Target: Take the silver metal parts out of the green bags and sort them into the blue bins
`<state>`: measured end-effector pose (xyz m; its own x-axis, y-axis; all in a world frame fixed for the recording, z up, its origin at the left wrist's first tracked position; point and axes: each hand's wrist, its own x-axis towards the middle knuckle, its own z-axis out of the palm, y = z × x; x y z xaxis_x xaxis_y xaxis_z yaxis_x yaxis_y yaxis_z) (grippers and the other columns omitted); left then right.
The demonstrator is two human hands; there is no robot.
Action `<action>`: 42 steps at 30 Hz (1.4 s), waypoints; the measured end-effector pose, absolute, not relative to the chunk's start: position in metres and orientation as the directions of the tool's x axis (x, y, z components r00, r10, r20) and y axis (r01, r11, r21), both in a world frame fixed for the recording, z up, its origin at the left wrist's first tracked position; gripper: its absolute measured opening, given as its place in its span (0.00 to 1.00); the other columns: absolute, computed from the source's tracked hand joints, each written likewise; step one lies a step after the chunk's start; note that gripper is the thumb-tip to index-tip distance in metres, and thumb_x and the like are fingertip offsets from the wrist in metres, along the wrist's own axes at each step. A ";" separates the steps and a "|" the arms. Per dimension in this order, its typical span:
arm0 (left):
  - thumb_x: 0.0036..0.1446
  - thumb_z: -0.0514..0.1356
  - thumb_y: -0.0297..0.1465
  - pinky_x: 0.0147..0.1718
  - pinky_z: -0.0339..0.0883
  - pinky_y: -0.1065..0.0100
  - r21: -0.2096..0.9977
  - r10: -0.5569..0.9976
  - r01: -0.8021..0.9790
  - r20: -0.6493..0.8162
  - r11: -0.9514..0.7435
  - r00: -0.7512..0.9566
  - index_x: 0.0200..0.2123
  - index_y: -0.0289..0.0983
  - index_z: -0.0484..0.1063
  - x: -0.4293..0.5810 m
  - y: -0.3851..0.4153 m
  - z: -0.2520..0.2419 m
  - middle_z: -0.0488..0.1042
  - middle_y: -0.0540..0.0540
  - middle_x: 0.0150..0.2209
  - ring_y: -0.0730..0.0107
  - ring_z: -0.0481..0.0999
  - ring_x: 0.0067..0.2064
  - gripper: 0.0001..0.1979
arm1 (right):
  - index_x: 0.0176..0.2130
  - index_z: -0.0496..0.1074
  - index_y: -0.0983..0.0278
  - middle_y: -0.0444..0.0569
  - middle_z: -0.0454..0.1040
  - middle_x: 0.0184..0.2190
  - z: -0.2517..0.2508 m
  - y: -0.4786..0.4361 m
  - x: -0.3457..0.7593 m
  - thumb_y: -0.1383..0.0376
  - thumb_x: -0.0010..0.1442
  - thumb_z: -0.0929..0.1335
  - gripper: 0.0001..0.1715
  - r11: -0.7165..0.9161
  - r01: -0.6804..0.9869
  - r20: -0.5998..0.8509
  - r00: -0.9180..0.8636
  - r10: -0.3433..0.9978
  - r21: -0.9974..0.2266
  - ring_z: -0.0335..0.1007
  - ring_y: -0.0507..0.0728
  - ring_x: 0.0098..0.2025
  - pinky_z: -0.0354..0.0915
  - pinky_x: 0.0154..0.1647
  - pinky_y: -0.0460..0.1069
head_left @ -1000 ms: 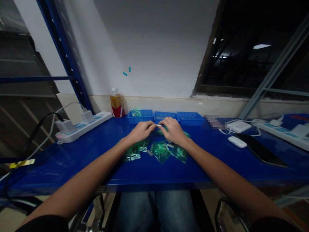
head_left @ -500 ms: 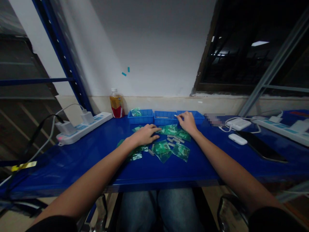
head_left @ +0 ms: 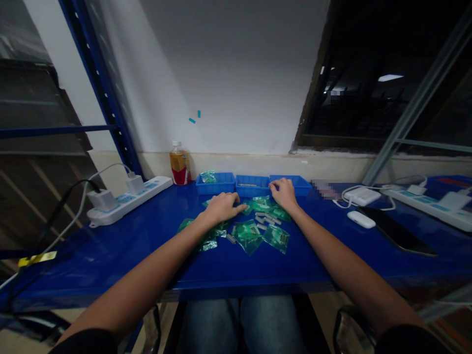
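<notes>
My left hand rests over green plastic packets at the middle of the blue table, its thumb and fingers apart; the thumb tip is at a green packet. My right hand is at the front of the blue bins, thumb and fingertips pinched together near the rim of the middle bin. What the pinch holds is too small to make out. Several small grey strips lie loose between the hands, among flat green packets. One more grey strip lies below my left hand.
The left bin contains a green packet; the right bin stands behind my right hand. A drink bottle and a power strip are at left. A white case, a phone and cables lie at right.
My right hand has drawn slightly back and down from the bins; the small pale piece seen at its fingertips is now hard to make out. My left fingers are more curled. The view has tilted up slightly.
</notes>
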<state>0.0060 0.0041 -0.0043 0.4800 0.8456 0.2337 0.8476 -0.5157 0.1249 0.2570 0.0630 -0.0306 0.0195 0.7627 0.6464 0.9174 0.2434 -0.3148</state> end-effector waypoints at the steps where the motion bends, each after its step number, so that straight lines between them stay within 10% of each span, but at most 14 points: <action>1: 0.55 0.51 0.53 0.40 0.64 0.60 0.141 0.856 0.855 0.229 -0.500 0.463 0.47 0.40 0.69 0.010 0.007 -0.005 0.74 0.40 0.44 0.53 0.72 0.46 0.27 | 0.36 0.76 0.63 0.53 0.71 0.36 -0.031 0.062 0.256 0.61 0.60 0.62 0.15 0.241 0.918 0.642 0.020 0.766 -0.316 0.60 0.61 0.43 0.56 0.44 0.53; 10: 0.49 0.63 0.31 0.47 0.63 0.60 0.358 0.832 0.761 0.364 -0.541 0.420 0.57 0.38 0.57 0.000 0.020 -0.018 0.69 0.39 0.51 0.55 0.69 0.51 0.31 | 0.33 0.77 0.63 0.53 0.71 0.38 -0.014 0.035 0.239 0.60 0.60 0.62 0.16 0.257 0.923 0.665 -0.001 0.747 -0.287 0.58 0.64 0.47 0.56 0.44 0.55; 15: 0.49 0.63 0.29 0.35 0.65 0.65 0.454 0.769 0.690 0.592 -0.565 0.240 0.52 0.33 0.55 -0.003 0.010 -0.010 0.67 0.47 0.33 0.65 0.70 0.35 0.29 | 0.28 0.73 0.64 0.48 0.72 0.26 -0.003 0.005 0.198 0.53 0.61 0.60 0.23 0.484 0.722 0.565 -0.157 0.810 -0.494 0.66 0.56 0.33 0.58 0.37 0.50; 19: 0.53 0.60 0.26 0.34 0.64 0.68 0.331 0.594 0.603 0.744 -0.726 0.306 0.53 0.35 0.51 0.004 0.000 -0.005 0.63 0.50 0.32 0.69 0.67 0.33 0.27 | 0.25 0.70 0.65 0.46 0.69 0.21 -0.002 -0.011 0.170 0.42 0.59 0.56 0.34 0.382 0.352 0.335 -0.189 0.923 -0.854 0.65 0.53 0.25 0.57 0.27 0.46; 25: 0.55 0.59 0.28 0.46 0.62 0.61 0.109 0.548 0.624 0.608 -0.774 0.574 0.50 0.38 0.62 0.007 -0.012 -0.005 0.66 0.43 0.44 0.61 0.65 0.47 0.18 | 0.24 0.68 0.66 0.43 0.66 0.19 -0.007 -0.004 0.172 0.56 0.55 0.63 0.17 0.249 0.190 0.230 -0.114 0.966 -0.950 0.61 0.51 0.22 0.54 0.22 0.44; 36: 0.59 0.46 0.51 0.30 0.65 0.68 0.863 0.969 0.455 0.142 -0.221 0.201 0.35 0.31 0.72 0.007 -0.010 0.007 0.75 0.42 0.31 0.67 0.73 0.31 0.28 | 0.52 0.70 0.59 0.52 0.67 0.38 -0.010 -0.013 0.184 0.73 0.61 0.58 0.24 0.729 0.680 0.712 -0.477 0.516 -0.073 0.62 0.59 0.42 0.62 0.44 0.54; 42: 0.57 0.54 0.39 0.31 0.65 0.69 0.718 0.940 0.626 0.332 -0.303 0.074 0.40 0.32 0.71 -0.018 0.016 0.025 0.76 0.43 0.34 0.66 0.74 0.32 0.17 | 0.51 0.70 0.63 0.55 0.67 0.43 -0.006 -0.021 0.177 0.67 0.61 0.62 0.19 0.709 0.704 0.751 -0.440 0.492 -0.051 0.60 0.61 0.47 0.62 0.48 0.56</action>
